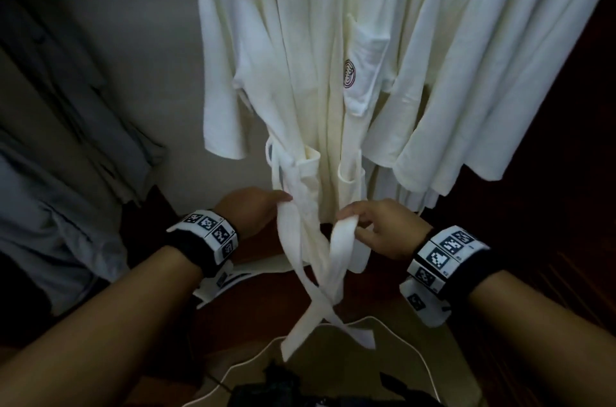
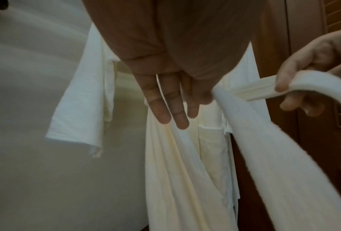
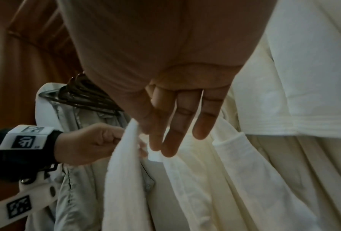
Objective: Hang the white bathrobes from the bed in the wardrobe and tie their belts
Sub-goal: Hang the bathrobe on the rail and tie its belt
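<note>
White belt ends (image 1: 328, 286) of the hanging bathrobe (image 1: 300, 73) are crossed, each pinched by the left hand (image 1: 256, 211) and right hand (image 1: 383, 228).

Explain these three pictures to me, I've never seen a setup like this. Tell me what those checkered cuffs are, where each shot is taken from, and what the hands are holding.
No machine here: a person works bare-handed, wearing three cameras. The big picture comes from a camera on the head, looking down at both arms. The other two come from cameras strapped to the wrists, looking along each palm at the fingers. The checkered cuffs are wrist straps carrying printed black-and-white marker squares.

A white bathrobe hangs in front of the person, with another robe to its right and grey clothes to its left. The left hand pinches one end of the belt and the right hand holds the other end looped over its fingers. The two ends cross below the hands; no knot shows yet.
</note>
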`<state>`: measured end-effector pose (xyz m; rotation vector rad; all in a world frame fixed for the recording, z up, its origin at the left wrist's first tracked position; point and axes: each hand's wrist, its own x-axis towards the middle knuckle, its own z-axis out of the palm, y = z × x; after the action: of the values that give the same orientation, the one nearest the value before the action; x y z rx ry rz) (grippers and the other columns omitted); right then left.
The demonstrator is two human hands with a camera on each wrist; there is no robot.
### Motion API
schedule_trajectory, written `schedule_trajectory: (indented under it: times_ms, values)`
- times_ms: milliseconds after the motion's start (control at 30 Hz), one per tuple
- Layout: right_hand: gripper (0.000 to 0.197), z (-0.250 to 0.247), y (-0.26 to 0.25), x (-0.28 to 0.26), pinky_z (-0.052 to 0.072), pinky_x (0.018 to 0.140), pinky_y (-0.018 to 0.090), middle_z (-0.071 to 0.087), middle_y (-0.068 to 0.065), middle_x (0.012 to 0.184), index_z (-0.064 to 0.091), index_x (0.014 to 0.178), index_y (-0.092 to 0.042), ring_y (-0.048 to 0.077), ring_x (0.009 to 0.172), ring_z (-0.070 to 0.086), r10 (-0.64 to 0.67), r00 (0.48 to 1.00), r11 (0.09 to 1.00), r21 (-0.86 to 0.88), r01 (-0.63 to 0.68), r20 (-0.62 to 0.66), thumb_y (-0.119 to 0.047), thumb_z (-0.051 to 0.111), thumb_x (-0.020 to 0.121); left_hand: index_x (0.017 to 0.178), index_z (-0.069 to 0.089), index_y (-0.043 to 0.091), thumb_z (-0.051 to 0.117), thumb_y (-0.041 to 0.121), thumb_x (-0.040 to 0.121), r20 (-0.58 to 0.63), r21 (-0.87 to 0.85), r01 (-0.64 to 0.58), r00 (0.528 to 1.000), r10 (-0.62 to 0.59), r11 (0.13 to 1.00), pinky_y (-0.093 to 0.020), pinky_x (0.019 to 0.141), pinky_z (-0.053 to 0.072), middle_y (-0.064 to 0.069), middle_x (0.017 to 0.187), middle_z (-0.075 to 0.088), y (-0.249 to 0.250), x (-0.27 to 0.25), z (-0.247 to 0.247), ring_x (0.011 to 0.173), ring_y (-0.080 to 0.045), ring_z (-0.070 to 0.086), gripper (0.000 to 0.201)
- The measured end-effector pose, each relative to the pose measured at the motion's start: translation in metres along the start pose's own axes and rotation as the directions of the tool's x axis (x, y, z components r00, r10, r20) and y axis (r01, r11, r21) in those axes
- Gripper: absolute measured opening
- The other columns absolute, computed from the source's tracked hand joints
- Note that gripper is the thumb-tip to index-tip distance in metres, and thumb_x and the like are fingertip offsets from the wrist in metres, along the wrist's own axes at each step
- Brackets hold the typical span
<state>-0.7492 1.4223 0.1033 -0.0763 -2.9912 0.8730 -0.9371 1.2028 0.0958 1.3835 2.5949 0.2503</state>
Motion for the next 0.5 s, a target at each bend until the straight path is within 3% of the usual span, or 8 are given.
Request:
schedule_trajectory:
  times_ms: [133,233,367,500]
  values:
    - [0.029,-0.004,-0.009,-0.008,0.055,0.079,0.030,0.069,-0.016,0.097,0.068,0.109,-0.034,-0.002,0.088,0.063,-0.028,0.999,0.998,-0.060,0.031,0.036,-0.047,0.056,0.085,0.112,0.067,0.025,0.047,0.043,0.098,0.010,0.195,-0.072,0.997,0.072,0.978,-0.035,0.077,0.051,-0.006,0.101,0.071,0.012,0.003,-0.009,0.090,-0.027,0.066,0.030]
    - [0.026,-0.004,-0.022,-0.009,0.055,0.072,0.034,0.067,-0.014,0.088,0.066,0.100,-0.033,0.001,0.079,0.061,-0.091,0.993,0.984,-0.148,0.101,0.071,-0.053,0.058,0.085,0.093,0.066,0.021,0.045,0.052,0.097,0.011,0.225,-0.097,0.995,0.097,0.969,-0.031,0.066,0.046,0.002,0.082,0.066,0.019,0.011,-0.006,0.076,-0.019,0.062,0.038]
    - [0.028,0.006,-0.041,-0.002,0.044,0.060,0.029,0.055,-0.012,0.070,0.058,0.078,-0.033,0.002,0.061,0.048,-0.145,0.978,0.965,-0.195,0.173,0.148,-0.060,0.060,0.082,0.080,0.066,0.020,0.039,0.060,0.097,0.008,0.198,-0.076,0.997,0.076,0.977,-0.030,0.065,0.043,0.003,0.074,0.061,0.017,0.017,-0.002,0.068,-0.015,0.055,0.051]
    - [0.047,0.018,-0.063,0.014,0.043,0.058,0.033,0.056,-0.003,0.066,0.058,0.071,-0.021,0.011,0.059,0.050,-0.164,0.960,0.968,-0.152,0.201,0.228,-0.067,0.060,0.079,0.063,0.053,0.022,0.038,0.062,0.096,0.028,0.157,-0.049,0.999,0.045,0.986,-0.030,0.063,0.042,0.009,0.063,0.050,0.010,0.014,0.002,0.066,-0.014,0.056,0.054]
